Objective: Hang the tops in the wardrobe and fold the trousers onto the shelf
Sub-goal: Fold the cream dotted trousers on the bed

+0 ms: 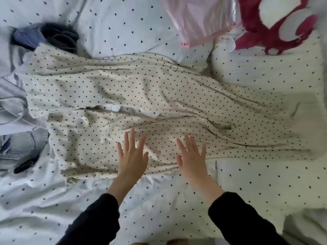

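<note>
Cream black-dotted fabric trousers [141,96] lay spread lengthwise across the bed with white dotted duvet [159,209], legs pointing left. Left hand [131,156] and right hand [192,156] were both flat, fingers spread wide, pressing on the near leg. Light blue denim jeans [19,149] sat at left edge, pink satin cloth [200,20] at the top

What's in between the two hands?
In the head view, only wrinkled cream dotted trousers lie between the left hand and the right hand.
</note>
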The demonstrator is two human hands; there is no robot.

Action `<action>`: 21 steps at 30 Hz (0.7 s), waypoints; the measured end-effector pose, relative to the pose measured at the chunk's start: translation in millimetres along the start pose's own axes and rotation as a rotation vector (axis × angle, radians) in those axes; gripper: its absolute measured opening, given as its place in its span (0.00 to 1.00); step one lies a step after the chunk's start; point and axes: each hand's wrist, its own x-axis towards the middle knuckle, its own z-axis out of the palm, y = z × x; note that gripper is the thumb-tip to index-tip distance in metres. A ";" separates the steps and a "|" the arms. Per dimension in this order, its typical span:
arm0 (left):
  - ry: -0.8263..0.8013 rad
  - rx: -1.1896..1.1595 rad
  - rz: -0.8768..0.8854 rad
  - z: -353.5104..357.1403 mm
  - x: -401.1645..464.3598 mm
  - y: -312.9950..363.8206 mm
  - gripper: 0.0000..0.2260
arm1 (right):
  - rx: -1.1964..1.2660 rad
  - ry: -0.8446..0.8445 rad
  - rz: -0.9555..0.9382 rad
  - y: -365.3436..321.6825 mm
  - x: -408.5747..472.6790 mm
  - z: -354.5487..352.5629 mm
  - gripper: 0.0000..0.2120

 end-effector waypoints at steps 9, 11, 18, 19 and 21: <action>-0.044 0.225 0.386 77.2 -36.4 111.1 0.36 | -0.113 0.073 0.261 188.3 -67.2 -16.7 0.23; -0.036 0.237 0.387 83.3 -32.1 121.8 0.36 | -0.110 0.143 0.302 216.7 -68.8 -24.5 0.23; 0.108 0.309 0.319 108.7 -0.7 187.6 0.26 | -0.285 0.343 0.193 324.6 -69.0 -20.7 0.24; 0.121 0.329 0.308 111.9 2.2 194.3 0.22 | -0.297 0.375 0.175 334.1 -66.8 -19.2 0.23; 0.132 0.356 0.295 110.7 4.7 194.0 0.17 | -0.303 0.414 0.157 337.3 -61.3 -16.2 0.23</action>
